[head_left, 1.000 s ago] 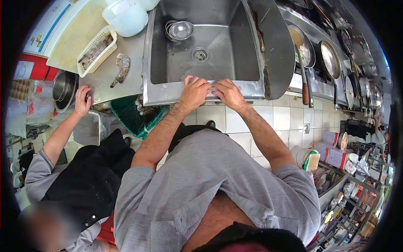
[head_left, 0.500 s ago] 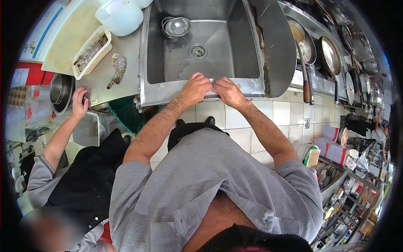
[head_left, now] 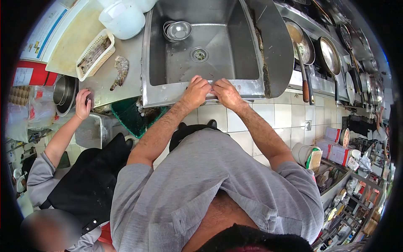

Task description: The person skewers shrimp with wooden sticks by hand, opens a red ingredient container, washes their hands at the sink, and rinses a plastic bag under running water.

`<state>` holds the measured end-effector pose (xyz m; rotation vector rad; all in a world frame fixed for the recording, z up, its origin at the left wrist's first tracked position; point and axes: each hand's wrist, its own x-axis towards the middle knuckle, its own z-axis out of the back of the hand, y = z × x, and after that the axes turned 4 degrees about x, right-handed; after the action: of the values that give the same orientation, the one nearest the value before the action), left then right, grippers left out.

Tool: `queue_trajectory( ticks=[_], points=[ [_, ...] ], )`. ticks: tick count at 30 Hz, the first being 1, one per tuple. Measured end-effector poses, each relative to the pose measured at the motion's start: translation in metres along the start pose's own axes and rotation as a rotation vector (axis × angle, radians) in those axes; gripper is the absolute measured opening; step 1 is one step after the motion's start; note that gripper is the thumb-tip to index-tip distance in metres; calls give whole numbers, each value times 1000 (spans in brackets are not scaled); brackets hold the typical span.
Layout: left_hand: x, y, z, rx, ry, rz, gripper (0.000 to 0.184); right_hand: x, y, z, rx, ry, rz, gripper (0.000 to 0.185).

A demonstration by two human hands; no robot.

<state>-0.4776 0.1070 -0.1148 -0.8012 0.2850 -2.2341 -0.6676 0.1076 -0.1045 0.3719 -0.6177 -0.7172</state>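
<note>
Over the front rim of a stainless steel sink (head_left: 172,89), my left hand (head_left: 196,93) and my right hand (head_left: 227,92) meet almost fingertip to fingertip. Both have their fingers curled and pinched. Whatever lies between them, if anything, is too small or hidden to make out. Small metal bowls (head_left: 180,31) are stacked in the sink's far left part, beyond a drain (head_left: 199,54) with bits of debris in it. Left of the sink, a large raw prawn (head_left: 120,72) lies on the steel counter (head_left: 108,89), beside a cream plastic basket (head_left: 100,62) with more prawns inside.
On my left a co-worker's hand (head_left: 83,103) rests at the counter's edge. A green bin or bag (head_left: 130,115) stands below the counter. White tubs (head_left: 121,21) are at the back left. Pans (head_left: 329,56) with handles jutting out line the stove at right.
The view has shifted slightly, so the counter and sink sit a little further right. My hands remain together at the sink rim, with only slight finger movement.
</note>
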Motion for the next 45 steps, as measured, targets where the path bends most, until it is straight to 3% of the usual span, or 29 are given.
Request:
queue_trajectory(
  ticks=[6, 8, 11, 15, 19, 20, 22, 27, 31, 33, 35, 37, 40, 45],
  points=[
    [-1, -6, 3, 34, 22, 35, 11, -6, 5, 0, -18, -99, -8, 15],
    [-3, -10, 9, 28, 58, 66, 11, -4, 6, 12, 62, -18, -66, 19],
    [-9, -15, 21, 28, -86, 145, 13, -12, 5, 28, 132, -83, -173, 21],
    [-23, -2, 27, 73, 83, 189, 21, -19, -7, 28, 92, 87, -143, 26],
    [-24, -3, 28, 114, 125, 244, 22, -22, 0, 24, 59, 42, -152, 27],
    [-22, -7, 27, 115, 126, 244, 22, -22, 4, 27, 71, -10, -162, 26],
    [-10, -26, 25, 120, -83, 173, 18, -15, 13, 30, 86, -58, -172, 25],
    [0, -25, 3, 194, 62, 131, 18, -15, 11, 16, -154, -51, -47, 20],
    [0, -18, 4, 155, 162, 118, 19, -18, -4, 13, -114, -30, -32, 19],
    [1, -17, 6, 126, 159, 119, 20, -14, -9, 18, -38, 56, -40, 20],
    [0, -17, 9, 99, 154, 118, 20, -13, -1, 18, -38, -4, -75, 20],
    [-3, -21, 13, 42, -6, 206, 19, -8, 9, 19, -32, -57, -111, 21],
    [-8, -14, 16, 83, 116, 179, 17, -5, 15, 13, -106, -49, -93, 19],
    [-8, -10, 11, 69, 110, 139, 14, -2, 5, 4, -22, 6, 10, 10]
  ],
)
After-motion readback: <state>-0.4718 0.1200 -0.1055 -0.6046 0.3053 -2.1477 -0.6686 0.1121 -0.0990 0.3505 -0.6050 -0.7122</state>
